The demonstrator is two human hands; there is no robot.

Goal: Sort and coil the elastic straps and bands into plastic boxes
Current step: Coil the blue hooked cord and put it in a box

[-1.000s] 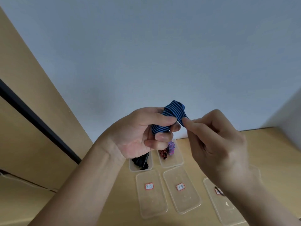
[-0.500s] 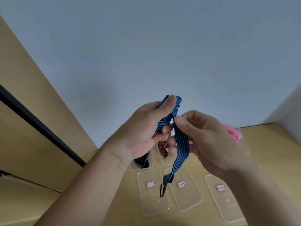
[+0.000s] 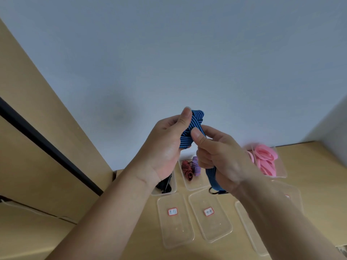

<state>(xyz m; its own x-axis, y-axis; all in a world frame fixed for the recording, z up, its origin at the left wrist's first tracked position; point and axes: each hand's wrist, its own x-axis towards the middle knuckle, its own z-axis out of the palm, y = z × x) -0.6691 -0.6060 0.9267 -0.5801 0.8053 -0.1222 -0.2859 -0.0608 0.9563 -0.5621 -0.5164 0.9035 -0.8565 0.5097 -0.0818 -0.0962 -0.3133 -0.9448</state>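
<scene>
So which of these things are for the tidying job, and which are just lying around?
For the job: blue striped strap, gripped by the left hand and right hand; box of black straps; box of red and purple straps; pink bands; labelled lids.
Just lying about: white cable; black strip on the wooden panel.

place: indoor workspace | cues: wooden desk, bare wall, labelled boxes

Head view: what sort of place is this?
Probably a plain indoor sorting desk: a light wooden tabletop against a bare pale wall, with labelled clear plastic boxes laid out.
</scene>
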